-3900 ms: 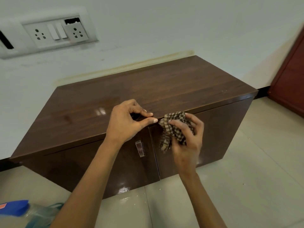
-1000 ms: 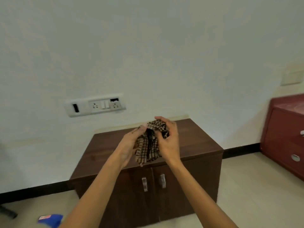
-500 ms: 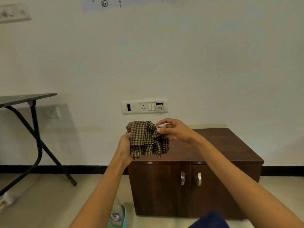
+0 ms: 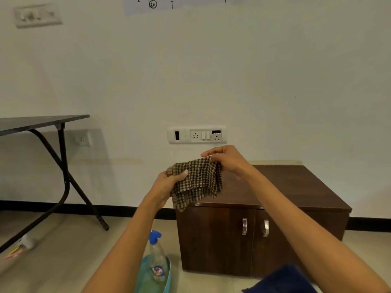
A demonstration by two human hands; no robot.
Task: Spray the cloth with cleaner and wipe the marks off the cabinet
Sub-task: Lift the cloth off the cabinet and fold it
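Both forearms are bare and sleeveless, without watch or rings; a dark blue garment (image 4: 283,280) covers the lower body.

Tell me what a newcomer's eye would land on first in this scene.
First, the checked cloth held up mid-frame, the left hand gripping its left edge and the right hand pinching its top corner. Behind and to the right stands the dark wooden cabinet against the wall, both doors shut. On the floor near its left side stands a spray bottle with a blue trigger head.

One cloth (image 4: 197,182), one spray bottle (image 4: 157,263), one cabinet (image 4: 296,187) with two door handles (image 4: 244,226), one folding table (image 4: 42,120), two hands (image 4: 167,185)
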